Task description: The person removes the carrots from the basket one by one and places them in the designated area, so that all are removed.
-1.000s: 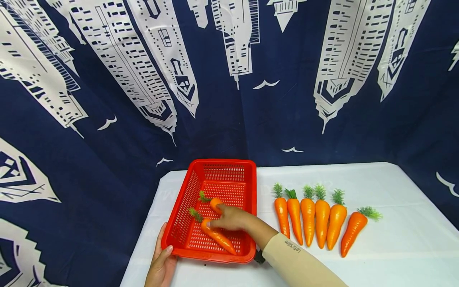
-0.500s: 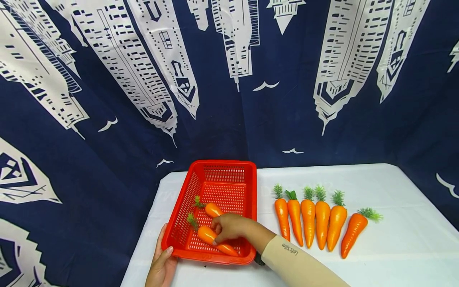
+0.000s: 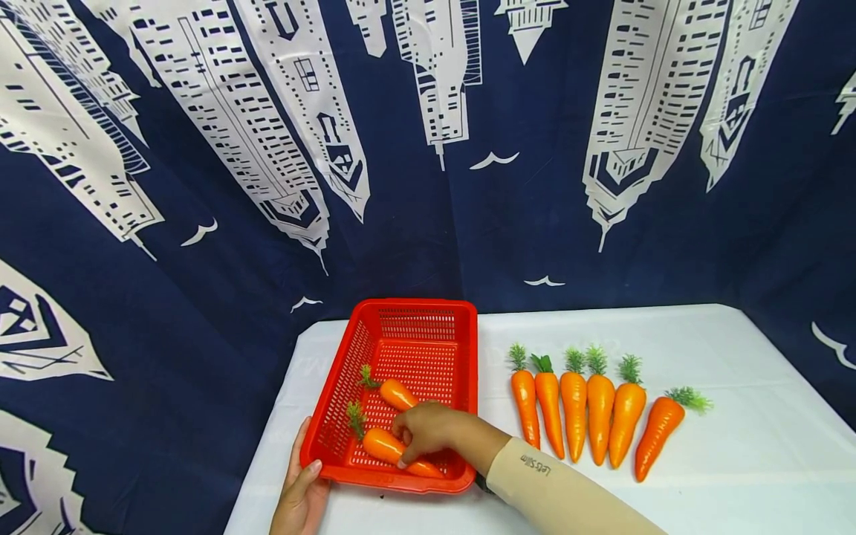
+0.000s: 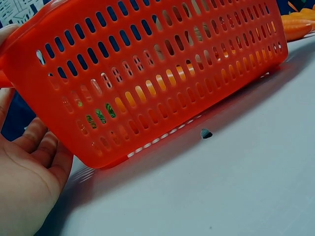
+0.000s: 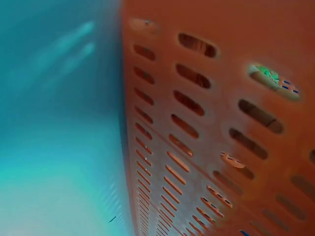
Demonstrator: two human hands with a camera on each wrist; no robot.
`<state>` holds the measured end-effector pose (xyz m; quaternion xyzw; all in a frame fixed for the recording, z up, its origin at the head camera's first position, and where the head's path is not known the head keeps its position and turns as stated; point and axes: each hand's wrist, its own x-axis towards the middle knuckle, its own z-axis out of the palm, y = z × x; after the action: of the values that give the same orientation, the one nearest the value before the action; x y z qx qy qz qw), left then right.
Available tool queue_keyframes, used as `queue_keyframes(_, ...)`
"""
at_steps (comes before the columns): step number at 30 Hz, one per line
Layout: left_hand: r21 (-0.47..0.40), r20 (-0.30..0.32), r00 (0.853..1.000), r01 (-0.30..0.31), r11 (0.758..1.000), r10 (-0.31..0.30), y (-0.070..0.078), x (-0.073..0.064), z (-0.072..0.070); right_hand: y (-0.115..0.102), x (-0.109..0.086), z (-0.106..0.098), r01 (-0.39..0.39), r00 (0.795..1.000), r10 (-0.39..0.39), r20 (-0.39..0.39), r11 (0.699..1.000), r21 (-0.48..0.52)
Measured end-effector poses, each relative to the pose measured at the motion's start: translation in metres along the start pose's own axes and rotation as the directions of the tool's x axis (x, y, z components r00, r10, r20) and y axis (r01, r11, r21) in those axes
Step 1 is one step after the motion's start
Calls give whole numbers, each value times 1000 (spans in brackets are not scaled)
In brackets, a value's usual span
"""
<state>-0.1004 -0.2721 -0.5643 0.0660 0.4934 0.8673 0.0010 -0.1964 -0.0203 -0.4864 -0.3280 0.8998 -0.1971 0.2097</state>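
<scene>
A red plastic basket [image 3: 388, 481] with slotted walls stands on the white table, holding two carrots with green tops. My left hand [image 3: 302, 490] grips its near left corner, thumb on the rim; in the left wrist view the fingers [image 4: 47, 147] lie along the outside wall. Inside, my right hand [image 3: 433, 431] pinches the nearer carrot [image 3: 383, 445] between thumb and fingers. The farther carrot [image 3: 397, 394] lies just behind, its tip hidden by that hand. Only the basket's slotted wall [image 5: 226, 29] and blurred table fill the right wrist view.
Several carrots [image 3: 574, 409] lie in a row right of the basket, with one slanted carrot [image 3: 658, 438] at the row's right end. A small dark chip [image 4: 206, 133] lies near the basket. A dark blue cloth [image 3: 414, 245] with white buildings hangs behind the table.
My right hand has left the farther carrot and come nearer to the front one. Both carrots have shifted slightly left and toward me. The left hand has stayed on the basket corner.
</scene>
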Motion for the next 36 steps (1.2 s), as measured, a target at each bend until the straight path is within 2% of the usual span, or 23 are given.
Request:
queue_keyframes(5, -13, 12, 1000, -11, 1000, 11, -1, -1, -1, -1, 1, 3, 24, 1000, -25, -16, 996, -90)
queue_keyframes(10, -42, 51, 998, -29, 999, 31, -4, -1, -3, 0, 0, 4, 39, 999, -41, -24, 995, -92)
queue_keyframes(16, -46, 64, 997, -40, 998, 43, -4, -1, -3, 4, 1, 3, 52, 999, -53, 13, 996, 73)
queue_keyframes(22, -41, 61, 997, -40, 998, 42, -3, -1, -3, 4, 0, 0, 69, 995, -86, 55, 967, 246)
queue_keyframes(24, -35, 46, 998, -30, 999, 31, -2, -1, -2, 5, 0, -1, 76, 993, -99, 69, 957, 279)
queue_keyframes(30, -23, 50, 998, -26, 999, 27, -1, -1, -2, 7, 2, -1, 68, 988, -110, 105, 936, 347)
queue_keyframes(36, -7, -4, 1000, 4, 1000, -4, -1, -1, 0, 9, 4, -2, 75, 987, -126, 100, 911, 405)
